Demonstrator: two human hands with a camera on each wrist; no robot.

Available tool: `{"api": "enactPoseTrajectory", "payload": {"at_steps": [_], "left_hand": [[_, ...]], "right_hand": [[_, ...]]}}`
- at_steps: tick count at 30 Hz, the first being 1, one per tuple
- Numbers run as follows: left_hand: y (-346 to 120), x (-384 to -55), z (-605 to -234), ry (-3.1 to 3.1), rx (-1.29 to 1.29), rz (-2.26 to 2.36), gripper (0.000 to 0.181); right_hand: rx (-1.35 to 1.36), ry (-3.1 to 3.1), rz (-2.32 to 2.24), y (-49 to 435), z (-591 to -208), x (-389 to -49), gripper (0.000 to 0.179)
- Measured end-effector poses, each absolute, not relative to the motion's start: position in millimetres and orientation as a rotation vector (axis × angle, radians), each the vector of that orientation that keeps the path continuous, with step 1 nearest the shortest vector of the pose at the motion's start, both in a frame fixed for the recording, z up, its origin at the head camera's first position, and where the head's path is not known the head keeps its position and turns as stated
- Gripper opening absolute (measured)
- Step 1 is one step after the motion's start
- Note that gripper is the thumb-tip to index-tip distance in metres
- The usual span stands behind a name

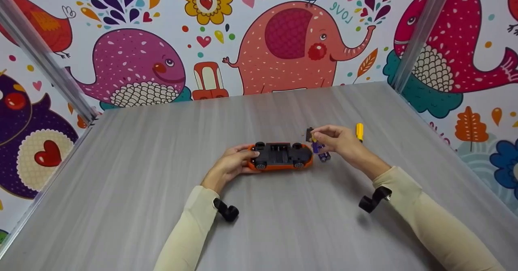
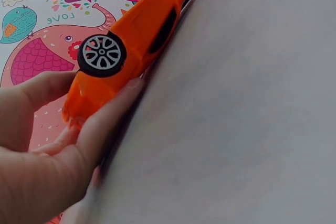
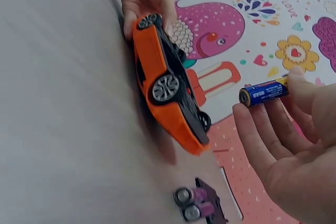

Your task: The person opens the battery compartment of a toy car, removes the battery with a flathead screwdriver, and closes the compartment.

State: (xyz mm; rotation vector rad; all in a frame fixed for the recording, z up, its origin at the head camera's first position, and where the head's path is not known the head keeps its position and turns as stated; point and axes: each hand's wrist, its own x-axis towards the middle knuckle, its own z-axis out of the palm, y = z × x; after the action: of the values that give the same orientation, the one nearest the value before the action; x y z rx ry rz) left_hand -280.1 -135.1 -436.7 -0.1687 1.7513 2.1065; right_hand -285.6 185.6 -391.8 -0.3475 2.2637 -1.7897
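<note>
An orange toy car (image 1: 281, 166) lies upside down on the table, its black underside and a recessed compartment (image 1: 279, 153) facing up. My left hand (image 1: 231, 164) grips one end of it, thumb along the side, as the left wrist view also shows. My right hand (image 1: 339, 143) is raised beside the car's other end. Between its thumb and fingers it pinches a blue and yellow battery (image 3: 265, 92), clear of the car. Purple batteries (image 3: 191, 212) lie on the table below that hand, next to a small dark flat piece (image 1: 309, 134), perhaps a cover.
A yellow-handled tool (image 1: 359, 131) lies beyond the right hand, its far part hidden by the hand. The grey table (image 1: 170, 141) ends at a printed wall (image 1: 210, 40) with metal posts (image 1: 423, 36) at its corners. A black strap mount sits on each wrist.
</note>
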Motion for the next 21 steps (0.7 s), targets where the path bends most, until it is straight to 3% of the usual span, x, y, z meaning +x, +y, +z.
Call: {"api": "enactPoseTrajectory", "payload": {"at_steps": [21], "left_hand": [[-136.5,-279.9,-437.8,1.751,-0.131,2.102,0.053]], "right_hand": [[-0.147,2.403,-1.527,225.9,-389.7,-303.0,0.042]]}}
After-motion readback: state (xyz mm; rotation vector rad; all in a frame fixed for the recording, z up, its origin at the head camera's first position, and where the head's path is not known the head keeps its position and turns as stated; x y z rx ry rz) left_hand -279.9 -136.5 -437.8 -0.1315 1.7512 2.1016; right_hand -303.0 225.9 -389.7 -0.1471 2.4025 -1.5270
